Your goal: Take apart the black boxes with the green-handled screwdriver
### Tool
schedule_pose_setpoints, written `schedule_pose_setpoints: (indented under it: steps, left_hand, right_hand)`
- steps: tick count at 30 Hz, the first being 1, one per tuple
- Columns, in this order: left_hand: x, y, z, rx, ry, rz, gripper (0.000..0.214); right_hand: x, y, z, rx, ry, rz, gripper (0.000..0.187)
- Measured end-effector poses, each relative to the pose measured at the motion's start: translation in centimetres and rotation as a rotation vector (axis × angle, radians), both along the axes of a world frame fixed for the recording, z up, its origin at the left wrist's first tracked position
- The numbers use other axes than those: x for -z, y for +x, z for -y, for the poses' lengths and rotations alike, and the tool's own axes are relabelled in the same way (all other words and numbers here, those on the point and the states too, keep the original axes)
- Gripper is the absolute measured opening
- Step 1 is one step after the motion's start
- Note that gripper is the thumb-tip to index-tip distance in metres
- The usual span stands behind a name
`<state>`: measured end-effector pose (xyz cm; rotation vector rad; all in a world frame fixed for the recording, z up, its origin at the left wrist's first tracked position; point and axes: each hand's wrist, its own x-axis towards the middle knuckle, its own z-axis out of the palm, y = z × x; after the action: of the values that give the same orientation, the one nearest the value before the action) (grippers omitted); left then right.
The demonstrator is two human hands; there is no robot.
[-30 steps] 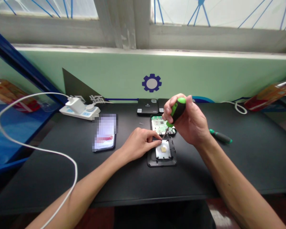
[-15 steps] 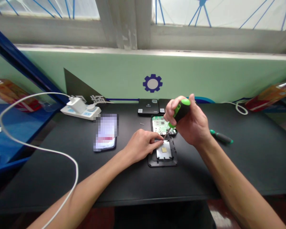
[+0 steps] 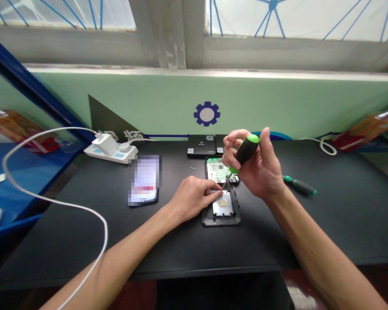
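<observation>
My right hand point(image 3: 254, 165) holds a green-and-black screwdriver point(image 3: 246, 151) by its handle, thumb lifted off the side. The shaft slants down to the upper edge of a silver metal plate point(image 3: 222, 209). That plate lies in a black plastic cover point(image 3: 207, 220) on the table. At the screwdriver's tip my left hand point(image 3: 196, 196) has thumb and index finger pressed together, resting on the plate's upper left corner; whatever is between them is hidden. Just behind the cover sits an open black case with a green circuit board point(image 3: 217, 168), partly covered by my right hand.
Several tiny screws point(image 3: 193, 168) lie left of the board. Two black boxes point(image 3: 201, 145) stand at the back. A phone point(image 3: 145, 178) and a white power strip point(image 3: 111, 153) are to the left, a second screwdriver point(image 3: 300, 186) to the right. A white cable point(image 3: 105, 228) crosses my left forearm.
The fingers and thumb of my right hand have spread a little around the screwdriver handle, which has turned slightly. My left hand stays in the same place.
</observation>
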<state>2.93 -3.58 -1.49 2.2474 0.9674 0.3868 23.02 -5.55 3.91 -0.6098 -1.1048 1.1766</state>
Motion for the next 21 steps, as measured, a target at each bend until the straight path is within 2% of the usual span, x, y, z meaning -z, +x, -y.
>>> schedule_pose_setpoints:
  steps: [6,12,16,20,21]
  left_hand:
    - [0.6,0.0,0.0,0.010,0.049,0.020,0.023]
    - [1.1,0.0,0.3,-0.009,0.141,0.105,0.013]
    - [0.9,-0.4,-0.1,-0.007,0.240,0.170,0.011]
    - [0.2,-1.4,-1.3,0.059,0.417,0.181,0.012]
    - [0.0,-1.7,-1.6,0.029,0.461,0.185,0.013]
  right_hand:
    - [-0.1,-0.1,0.2,-0.027,0.052,-0.034,0.044]
    - [-0.7,0.2,0.2,0.036,0.066,-0.049,0.050]
    - [-1.5,0.8,0.3,0.075,0.064,-0.169,0.044]
    - [-2.0,1.6,0.2,0.101,0.007,-0.276,0.040]
    - [-2.0,1.7,0.2,0.096,-0.005,-0.303,0.039]
